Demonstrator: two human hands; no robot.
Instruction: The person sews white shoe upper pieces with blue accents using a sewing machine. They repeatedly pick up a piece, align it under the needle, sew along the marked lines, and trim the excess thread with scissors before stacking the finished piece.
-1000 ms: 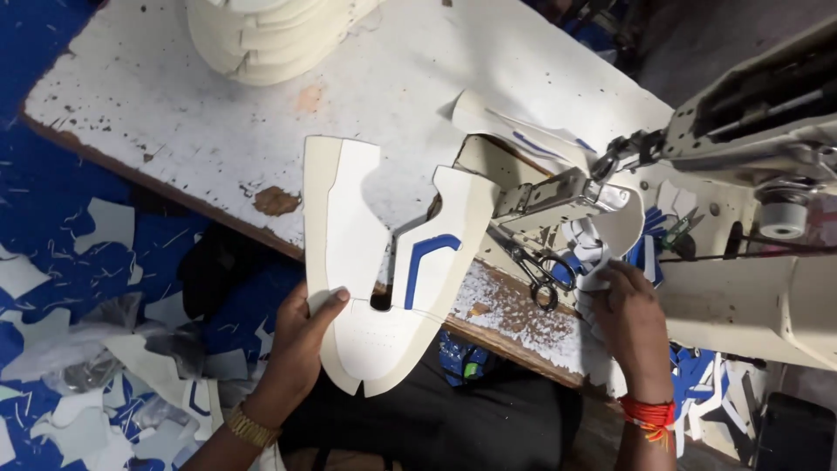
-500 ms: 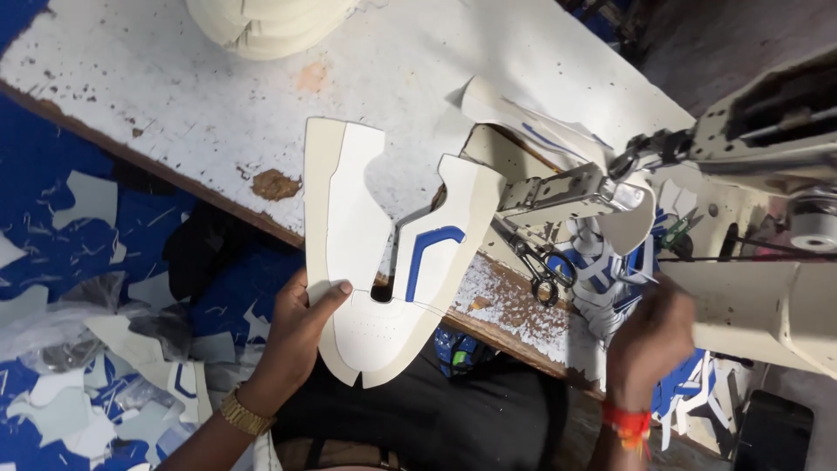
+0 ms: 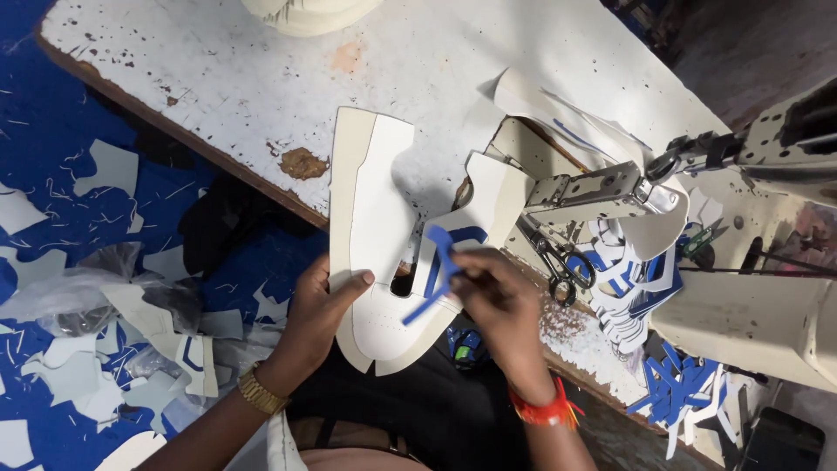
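The left hand (image 3: 316, 316) grips a white shoe upper (image 3: 375, 235) flat over the near table edge (image 3: 218, 166) while the right hand (image 3: 497, 301) pinches a blue trim strip (image 3: 438, 270) onto it, seemingly unstitched, left of the sewing machine (image 3: 610, 187).

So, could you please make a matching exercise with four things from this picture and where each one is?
Things:
1. white shoe upper piece
2. blue strip
3. scissors
4. pile of blue cut pieces

Places:
a. on the table beside the sewing machine
b. pinched in the right hand
c. gripped by the left hand
d. lower right, below the machine

Pairs: 1-c, 2-b, 3-a, 4-d
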